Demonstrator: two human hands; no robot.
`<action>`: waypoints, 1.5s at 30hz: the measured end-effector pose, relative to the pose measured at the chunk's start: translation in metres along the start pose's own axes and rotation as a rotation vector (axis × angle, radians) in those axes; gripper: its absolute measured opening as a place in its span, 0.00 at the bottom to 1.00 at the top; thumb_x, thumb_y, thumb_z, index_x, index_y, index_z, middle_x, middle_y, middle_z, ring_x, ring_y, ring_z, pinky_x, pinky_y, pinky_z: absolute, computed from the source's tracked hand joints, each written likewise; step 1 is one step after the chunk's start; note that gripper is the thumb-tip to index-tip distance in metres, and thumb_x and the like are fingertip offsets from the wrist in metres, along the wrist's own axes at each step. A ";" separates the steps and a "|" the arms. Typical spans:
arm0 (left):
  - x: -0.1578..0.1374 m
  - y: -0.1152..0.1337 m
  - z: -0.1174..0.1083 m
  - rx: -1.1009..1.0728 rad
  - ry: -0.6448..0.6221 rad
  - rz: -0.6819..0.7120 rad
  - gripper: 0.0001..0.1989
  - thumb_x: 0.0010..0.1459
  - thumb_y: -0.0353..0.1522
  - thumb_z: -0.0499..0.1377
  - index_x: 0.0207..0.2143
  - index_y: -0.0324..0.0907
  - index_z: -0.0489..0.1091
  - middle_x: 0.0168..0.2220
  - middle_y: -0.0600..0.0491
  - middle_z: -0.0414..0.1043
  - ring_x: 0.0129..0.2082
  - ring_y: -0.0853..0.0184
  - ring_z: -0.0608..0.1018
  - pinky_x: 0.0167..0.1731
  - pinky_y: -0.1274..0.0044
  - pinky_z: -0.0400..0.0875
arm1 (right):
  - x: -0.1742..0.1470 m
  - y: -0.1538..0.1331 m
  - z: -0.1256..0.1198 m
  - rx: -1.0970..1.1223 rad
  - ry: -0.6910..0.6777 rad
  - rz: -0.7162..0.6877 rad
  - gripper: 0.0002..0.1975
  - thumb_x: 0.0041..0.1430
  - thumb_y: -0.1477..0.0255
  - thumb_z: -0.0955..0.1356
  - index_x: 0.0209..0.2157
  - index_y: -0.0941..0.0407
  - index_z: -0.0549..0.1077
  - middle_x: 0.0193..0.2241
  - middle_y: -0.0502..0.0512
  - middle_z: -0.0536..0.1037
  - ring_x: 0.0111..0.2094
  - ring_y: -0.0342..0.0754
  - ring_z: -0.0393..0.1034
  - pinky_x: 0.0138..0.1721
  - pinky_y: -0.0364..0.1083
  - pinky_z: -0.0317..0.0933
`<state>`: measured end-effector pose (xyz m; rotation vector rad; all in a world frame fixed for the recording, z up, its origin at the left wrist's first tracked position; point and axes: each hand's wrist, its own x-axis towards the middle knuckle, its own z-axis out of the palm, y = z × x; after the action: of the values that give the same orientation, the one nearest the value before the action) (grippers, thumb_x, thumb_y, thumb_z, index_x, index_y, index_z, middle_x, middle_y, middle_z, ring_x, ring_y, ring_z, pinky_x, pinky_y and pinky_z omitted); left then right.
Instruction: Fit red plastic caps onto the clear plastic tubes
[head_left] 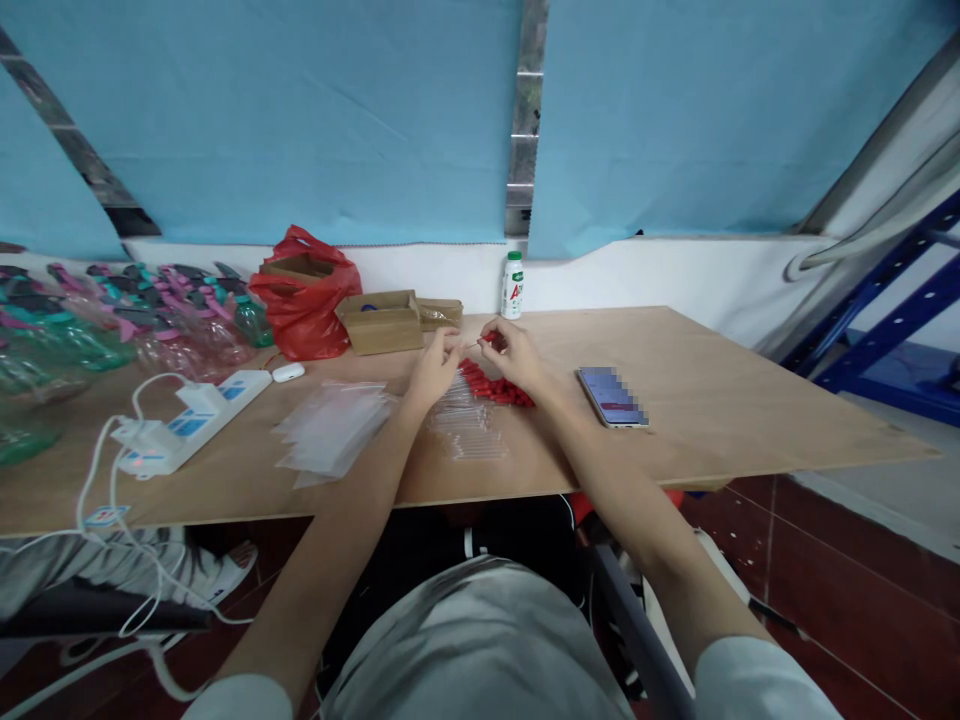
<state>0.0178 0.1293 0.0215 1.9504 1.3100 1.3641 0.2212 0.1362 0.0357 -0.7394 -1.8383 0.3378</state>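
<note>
Left hand [438,364]: thumb and forefinger nearly together, apparently pinched on one end of slim red-tipped piece [473,345]. Right hand [513,358]: fingertips pinched near the red end. Held piece: between both hands — probably light, stiff, slick; best gripped by the red end. Outward from there: red pieces [511,392], five o'clock; clear tubes [476,446], six o'clock, likely brittle, prone to rolling; clear bags [330,430], eight o'clock — left forearm [360,515] in between; phone [602,396], four o'clock; bottle [513,290], one o'clock; cardboard box [384,326], between nine and ten.
</note>
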 end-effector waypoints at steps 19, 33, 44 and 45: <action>-0.007 0.031 0.002 -0.955 -0.265 -0.330 0.36 0.70 0.63 0.51 0.24 0.45 0.48 0.18 0.58 0.56 0.16 0.74 0.61 0.17 0.78 0.54 | -0.003 0.000 0.015 0.206 -0.155 0.072 0.13 0.68 0.61 0.68 0.44 0.54 0.78 0.42 0.56 0.83 0.42 0.51 0.77 0.49 0.49 0.69; -0.011 0.030 0.009 -0.809 -0.284 -0.184 0.40 0.69 0.66 0.43 0.18 0.45 0.47 0.13 0.60 0.42 0.15 0.75 0.46 0.18 0.78 0.43 | -0.006 -0.006 0.004 0.097 -0.318 0.038 0.08 0.62 0.68 0.64 0.37 0.55 0.74 0.30 0.47 0.76 0.31 0.46 0.66 0.38 0.45 0.59; -0.010 0.025 0.015 -0.824 -0.249 -0.262 0.37 0.71 0.59 0.53 0.19 0.44 0.49 0.15 0.62 0.44 0.14 0.77 0.49 0.19 0.80 0.41 | -0.003 -0.004 0.013 -0.062 -0.300 0.016 0.09 0.60 0.69 0.63 0.32 0.55 0.74 0.26 0.48 0.75 0.28 0.45 0.64 0.35 0.44 0.55; -0.011 0.026 0.016 -0.833 -0.230 -0.266 0.36 0.71 0.58 0.54 0.19 0.44 0.49 0.15 0.63 0.43 0.14 0.77 0.50 0.19 0.80 0.41 | -0.003 -0.005 0.015 -0.075 -0.292 0.011 0.09 0.60 0.69 0.63 0.32 0.55 0.73 0.26 0.48 0.75 0.27 0.45 0.63 0.34 0.44 0.54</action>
<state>0.0428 0.1107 0.0293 1.2590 0.6834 1.2256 0.2069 0.1321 0.0306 -0.7835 -2.1319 0.4024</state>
